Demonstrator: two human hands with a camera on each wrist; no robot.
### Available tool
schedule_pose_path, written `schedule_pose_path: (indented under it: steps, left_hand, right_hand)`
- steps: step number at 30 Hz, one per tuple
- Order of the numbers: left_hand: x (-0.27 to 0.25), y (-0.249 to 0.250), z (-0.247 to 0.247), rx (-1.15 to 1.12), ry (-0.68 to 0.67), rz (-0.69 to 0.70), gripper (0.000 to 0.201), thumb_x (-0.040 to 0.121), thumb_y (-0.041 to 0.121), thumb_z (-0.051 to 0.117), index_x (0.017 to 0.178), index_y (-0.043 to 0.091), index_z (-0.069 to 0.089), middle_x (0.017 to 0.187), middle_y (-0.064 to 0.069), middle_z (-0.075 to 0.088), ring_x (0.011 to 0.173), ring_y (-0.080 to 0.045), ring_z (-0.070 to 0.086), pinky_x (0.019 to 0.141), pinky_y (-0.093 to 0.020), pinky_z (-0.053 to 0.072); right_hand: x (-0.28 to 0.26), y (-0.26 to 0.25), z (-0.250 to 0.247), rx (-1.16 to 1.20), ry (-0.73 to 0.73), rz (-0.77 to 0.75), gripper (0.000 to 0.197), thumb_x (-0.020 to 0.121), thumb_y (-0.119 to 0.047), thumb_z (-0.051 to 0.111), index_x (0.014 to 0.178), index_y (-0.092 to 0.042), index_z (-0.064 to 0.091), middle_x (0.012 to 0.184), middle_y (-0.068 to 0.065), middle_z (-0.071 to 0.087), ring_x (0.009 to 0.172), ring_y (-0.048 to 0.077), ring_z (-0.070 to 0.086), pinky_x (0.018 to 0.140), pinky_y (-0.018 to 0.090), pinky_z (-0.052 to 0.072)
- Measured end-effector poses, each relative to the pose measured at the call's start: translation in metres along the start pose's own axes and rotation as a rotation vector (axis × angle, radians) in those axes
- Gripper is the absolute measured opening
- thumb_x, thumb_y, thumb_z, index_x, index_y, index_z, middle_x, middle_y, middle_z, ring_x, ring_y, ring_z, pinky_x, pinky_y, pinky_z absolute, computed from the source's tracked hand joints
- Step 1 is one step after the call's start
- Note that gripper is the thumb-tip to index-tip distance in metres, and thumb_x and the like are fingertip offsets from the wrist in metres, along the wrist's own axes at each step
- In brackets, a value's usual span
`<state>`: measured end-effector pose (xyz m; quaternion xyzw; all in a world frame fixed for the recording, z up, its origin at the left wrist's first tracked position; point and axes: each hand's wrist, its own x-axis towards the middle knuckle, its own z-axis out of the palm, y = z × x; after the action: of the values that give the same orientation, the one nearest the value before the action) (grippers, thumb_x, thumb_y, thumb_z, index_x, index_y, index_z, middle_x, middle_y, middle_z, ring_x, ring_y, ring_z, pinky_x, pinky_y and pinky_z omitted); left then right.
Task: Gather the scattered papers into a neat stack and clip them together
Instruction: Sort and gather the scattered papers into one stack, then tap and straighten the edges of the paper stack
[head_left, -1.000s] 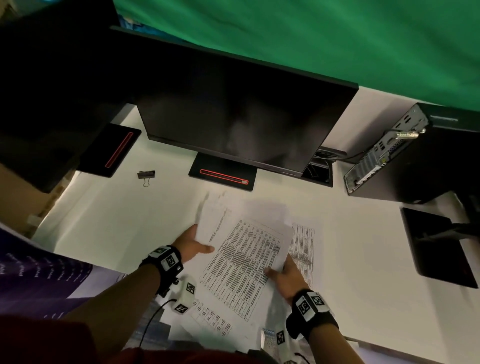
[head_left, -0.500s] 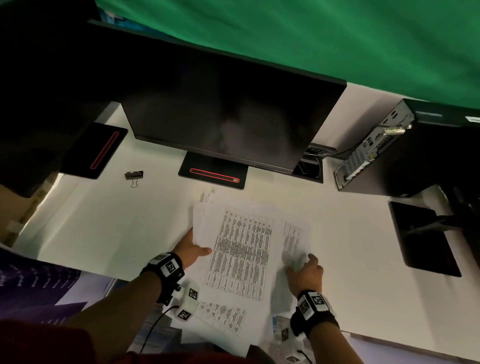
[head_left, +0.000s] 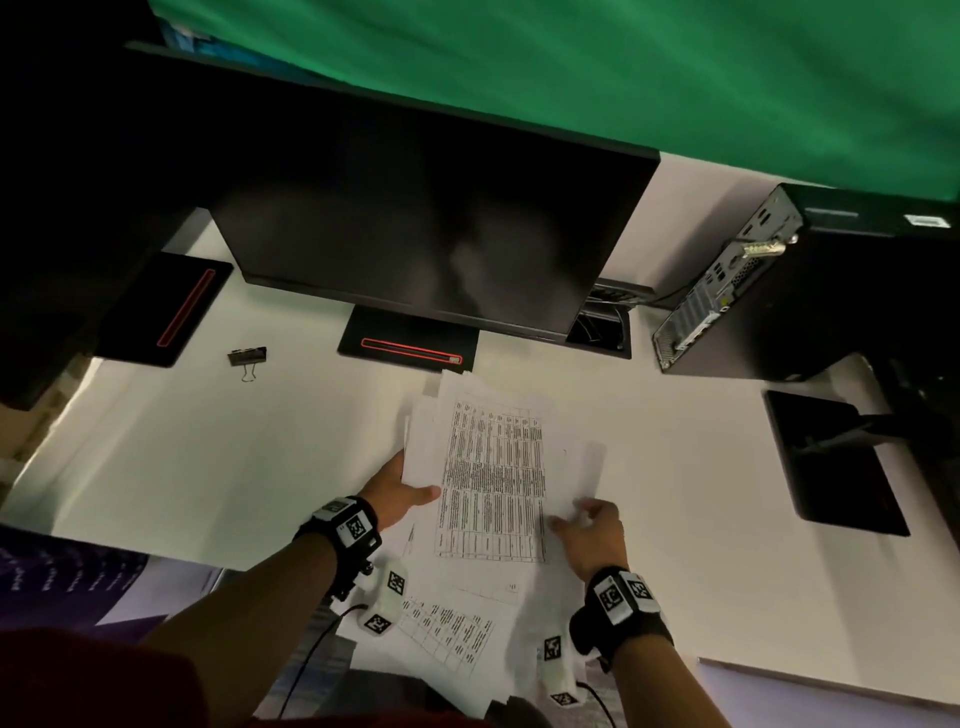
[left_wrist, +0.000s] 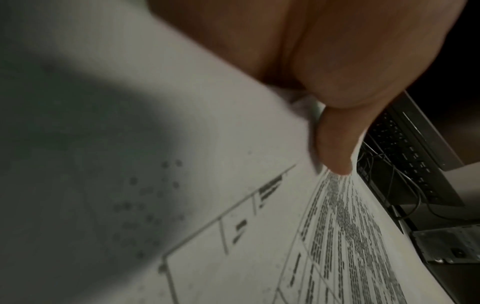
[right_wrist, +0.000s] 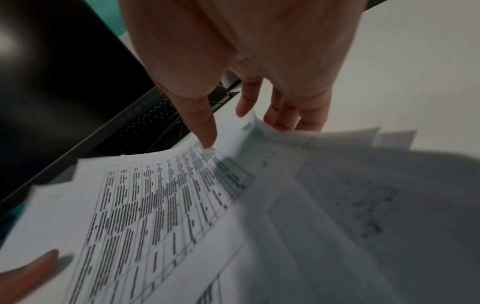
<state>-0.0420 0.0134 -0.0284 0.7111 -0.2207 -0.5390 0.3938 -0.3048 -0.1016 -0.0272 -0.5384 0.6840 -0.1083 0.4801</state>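
A loose pile of printed papers (head_left: 491, 478) lies on the white desk (head_left: 208, 467) in front of the monitor, with a table-filled sheet on top. My left hand (head_left: 415, 488) grips the pile's left edge, thumb (left_wrist: 335, 144) on top and the fingers hidden beneath. My right hand (head_left: 571, 514) holds the right-hand sheets (right_wrist: 324, 148) at their edge, thumb (right_wrist: 205, 131) on top and fingers (right_wrist: 283, 117) behind the lifted edge. More sheets (head_left: 452, 631) overhang the desk's front edge. A black binder clip (head_left: 248, 356) lies apart at the far left.
A dark monitor (head_left: 426, 218) on a black stand (head_left: 410, 348) stands just behind the papers. A PC tower (head_left: 779, 291) is at the right, with another black stand base (head_left: 831, 467) before it. A third base (head_left: 166, 306) sits far left.
The top sheet has turned from slanted to nearly straight. My right hand has drawn the right-hand sheets in toward the pile. My left hand stays on the left edge.
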Motion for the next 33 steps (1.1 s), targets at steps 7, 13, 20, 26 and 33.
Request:
schedule_pose_path:
  steps: [7, 13, 20, 26, 33]
  left_hand:
    - [-0.003, -0.003, 0.001, -0.083, 0.025, -0.029, 0.057, 0.081, -0.007, 0.068, 0.129, 0.022, 0.054, 0.118, 0.003, 0.065, 0.120, -0.021, 0.056, 0.102, -0.034, 0.040]
    - [-0.015, 0.011, 0.001, -0.203, -0.013, -0.026, 0.054, 0.081, -0.014, 0.062, 0.126, 0.017, 0.060, 0.116, -0.001, 0.069, 0.113, -0.021, 0.061, 0.097, -0.033, 0.046]
    - [-0.026, 0.095, -0.024, -0.530, -0.116, 0.047, 0.040, 0.083, -0.008, 0.057, 0.118, 0.011, 0.062, 0.101, -0.012, 0.074, 0.091, -0.030, 0.070, 0.079, -0.042, 0.054]
    - [-0.039, 0.134, -0.036, -0.328, 0.003, 0.362, 0.060, 0.068, 0.021, 0.080, 0.125, 0.024, 0.061, 0.126, -0.001, 0.066, 0.121, -0.020, 0.058, 0.105, -0.043, 0.042]
    - [-0.052, 0.126, -0.020, -0.161, 0.149, 0.485, 0.042, 0.087, 0.008, 0.067, 0.120, 0.028, 0.054, 0.109, 0.018, 0.062, 0.101, 0.007, 0.057, 0.086, -0.015, 0.045]
  right_hand:
    - [-0.006, 0.023, 0.000, 0.483, -0.276, 0.176, 0.080, 0.058, -0.009, 0.093, 0.124, -0.002, 0.049, 0.107, 0.021, 0.070, 0.101, 0.042, 0.068, 0.093, 0.049, 0.054]
    - [-0.016, 0.006, -0.002, 0.528, -0.466, 0.026, 0.058, 0.071, 0.018, 0.072, 0.123, -0.003, 0.058, 0.115, 0.023, 0.071, 0.103, 0.041, 0.069, 0.091, 0.060, 0.053]
    - [-0.023, -0.082, -0.051, 0.465, -0.468, -0.338, 0.060, 0.070, 0.001, 0.082, 0.125, -0.003, 0.058, 0.116, 0.020, 0.071, 0.107, 0.040, 0.068, 0.093, 0.056, 0.052]
    - [-0.030, -0.133, -0.059, 0.491, -0.311, -0.470, 0.043, 0.084, 0.004, 0.070, 0.125, -0.006, 0.058, 0.109, 0.010, 0.075, 0.100, 0.028, 0.073, 0.086, 0.046, 0.058]
    - [-0.035, -0.118, -0.023, 0.568, -0.169, -0.380, 0.050, 0.084, -0.005, 0.073, 0.130, -0.011, 0.057, 0.112, -0.001, 0.073, 0.101, 0.017, 0.069, 0.092, 0.040, 0.056]
